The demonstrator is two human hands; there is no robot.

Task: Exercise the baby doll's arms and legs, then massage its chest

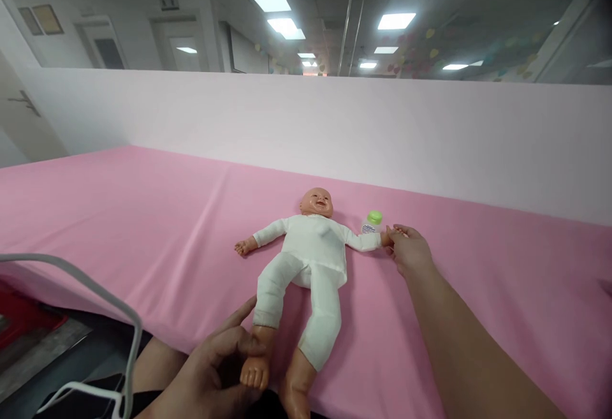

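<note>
Clasping: right grip (411, 250), doll hand (385, 239); left grip (215, 358), foot (255, 372).

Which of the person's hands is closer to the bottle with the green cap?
Right. The right hand, holding the doll's hand, is just right of the bottle; the left hand, on the doll's foot, is farther off, nearer the person and to the bottle's left.

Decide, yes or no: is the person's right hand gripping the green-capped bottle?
No, the right hand holds the baby doll's hand, while the green-capped bottle stands apart on the pink sheet.
</note>
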